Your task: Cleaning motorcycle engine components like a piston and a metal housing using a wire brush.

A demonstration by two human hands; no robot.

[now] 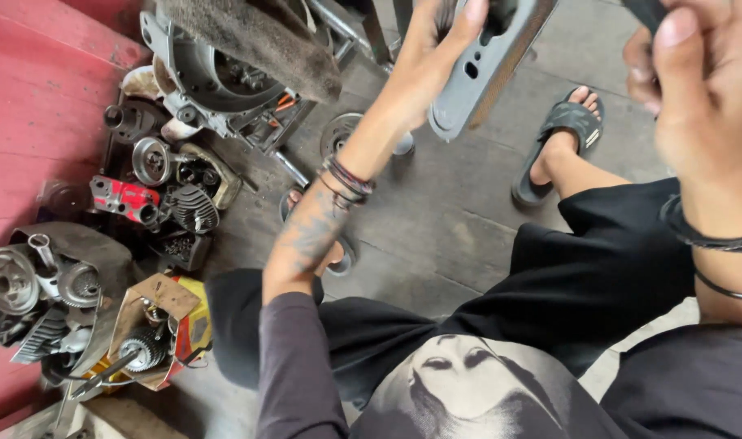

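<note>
My left hand (436, 57) is raised at the top centre, its fingers curled around the edge of a flat grey metal cover plate (489, 69) with several holes. The plate tilts upright in front of me. Close to the camera at the top right, my right hand (696, 89) has its fingers closed on a dark object (647, 12) whose shape is mostly cut off by the frame edge. Whether that dark piece joins the plate is hidden. Bracelets ring both wrists.
Engine parts lie heaped at the left: a large engine casing (216, 77), a red part (123, 197), finned cylinders (193, 210), gears and an open cardboard box (155, 325). A red wall (37, 106) borders them. My sandalled foot (562, 134) rests on the concrete floor (452, 203).
</note>
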